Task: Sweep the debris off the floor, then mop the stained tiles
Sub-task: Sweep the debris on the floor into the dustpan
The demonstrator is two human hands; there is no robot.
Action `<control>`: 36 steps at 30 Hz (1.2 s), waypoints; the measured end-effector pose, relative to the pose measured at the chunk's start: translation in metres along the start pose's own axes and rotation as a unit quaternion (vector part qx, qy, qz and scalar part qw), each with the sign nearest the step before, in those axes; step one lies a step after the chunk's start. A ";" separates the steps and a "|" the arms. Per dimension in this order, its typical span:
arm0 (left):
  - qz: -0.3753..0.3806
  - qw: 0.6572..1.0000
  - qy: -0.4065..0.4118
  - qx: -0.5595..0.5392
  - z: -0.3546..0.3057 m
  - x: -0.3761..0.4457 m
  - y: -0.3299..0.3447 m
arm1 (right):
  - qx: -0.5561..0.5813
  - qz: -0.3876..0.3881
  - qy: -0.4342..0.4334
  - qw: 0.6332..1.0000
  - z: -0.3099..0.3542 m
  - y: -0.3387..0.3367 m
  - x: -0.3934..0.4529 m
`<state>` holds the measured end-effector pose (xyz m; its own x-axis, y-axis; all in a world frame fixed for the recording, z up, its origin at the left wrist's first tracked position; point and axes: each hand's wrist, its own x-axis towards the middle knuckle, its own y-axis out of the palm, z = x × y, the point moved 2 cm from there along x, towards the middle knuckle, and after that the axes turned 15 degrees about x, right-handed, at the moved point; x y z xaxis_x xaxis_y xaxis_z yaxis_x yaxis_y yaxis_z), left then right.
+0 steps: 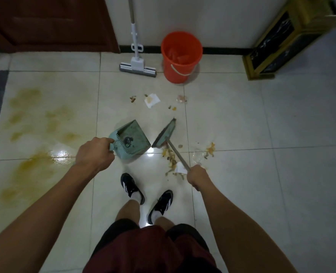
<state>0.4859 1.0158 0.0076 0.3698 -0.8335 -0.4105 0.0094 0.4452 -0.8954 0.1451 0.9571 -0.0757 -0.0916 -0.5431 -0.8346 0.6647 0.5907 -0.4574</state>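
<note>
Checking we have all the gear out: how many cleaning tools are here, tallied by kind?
Dustpan, in the left hand: 1
Broom, in the right hand: 1
Mop, against the wall: 1
Orange bucket: 1
Total: 4

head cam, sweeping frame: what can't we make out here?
- Mop: handle top cut off by the upper edge.
- Orange bucket: contents unclear, dim interior.
- Cabinet at the right: motion-blurred, detail lost.
- Broom: upper handle hidden inside the right hand.
- Dustpan: handle covered by the left hand.
- Debris: pieces too small to identify.
</note>
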 end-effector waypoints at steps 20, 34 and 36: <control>-0.033 0.999 0.008 0.000 0.034 0.091 -0.037 | 0.147 0.002 -0.067 0.987 0.096 -0.003 0.030; 0.015 1.000 -0.004 -0.020 0.160 0.236 -0.064 | 0.121 0.041 -0.077 0.989 0.326 0.074 0.094; 0.010 1.000 -0.004 -0.024 0.173 0.250 -0.064 | 0.123 0.046 -0.074 0.989 0.351 0.085 0.105</control>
<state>0.7383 0.8354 -0.0082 0.3762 -0.8222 -0.4271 -0.0426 0.4451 -0.8945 0.4528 0.7411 -0.0942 0.0739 -0.5861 -0.8068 0.8273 0.4878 -0.2786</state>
